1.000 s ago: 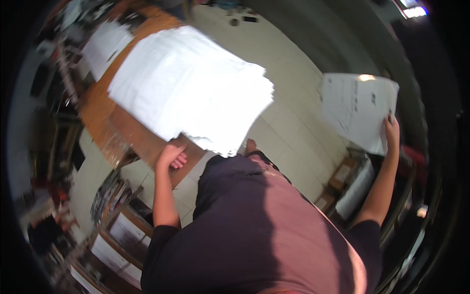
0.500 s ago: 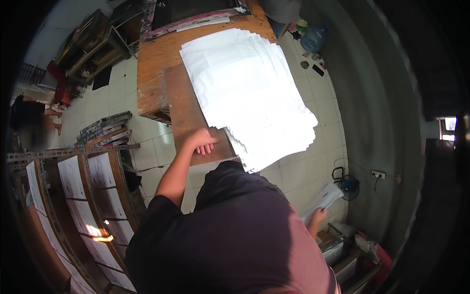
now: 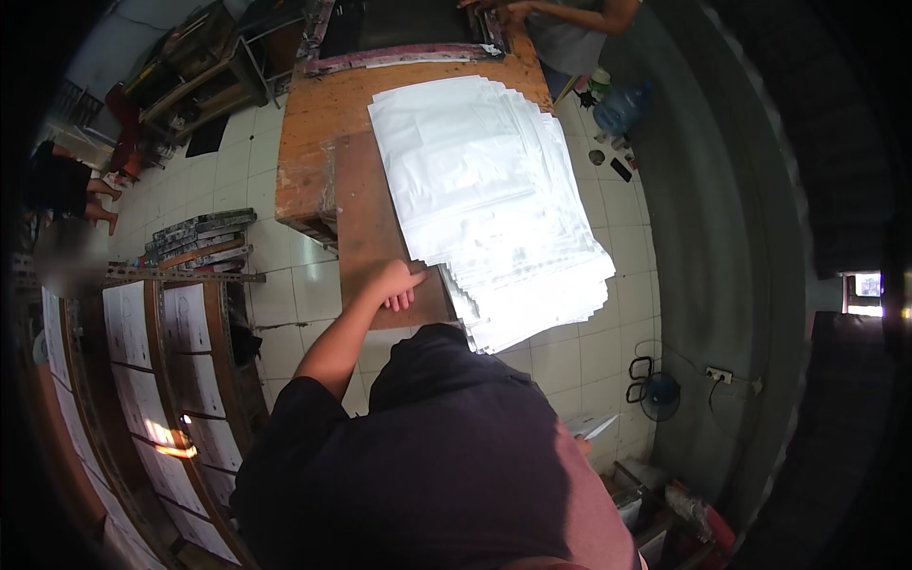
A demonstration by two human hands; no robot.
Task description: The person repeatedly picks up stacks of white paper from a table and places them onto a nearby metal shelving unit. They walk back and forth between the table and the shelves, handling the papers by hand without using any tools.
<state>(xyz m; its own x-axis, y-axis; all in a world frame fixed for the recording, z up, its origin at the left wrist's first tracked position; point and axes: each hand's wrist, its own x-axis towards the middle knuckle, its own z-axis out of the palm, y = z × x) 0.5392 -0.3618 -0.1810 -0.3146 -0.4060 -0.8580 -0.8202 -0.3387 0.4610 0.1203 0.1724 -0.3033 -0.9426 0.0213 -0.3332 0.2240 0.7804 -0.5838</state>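
A thick, uneven stack of white, slightly glossy sheets lies fanned over the wooden table; they look like thin plastic or paper. My left hand is at the stack's lower left edge, above a brown board. One digit points out toward the sheets and the others are loosely curled, with nothing visible between them. Low on the right, beside my body, my right hand grips a white sheet. My torso hides most of that hand.
Racks with white printed sheets stand at left. A framed screen lies at the table's far end, where a co-worker's hands rest. On the right floor are a blue water jug and a fan. Another person is at far left.
My right hand has drawn back toward my body with its white sheet, now mostly hidden. A co-worker's arms have come in at the far end. My left hand remains by the stack's edge.
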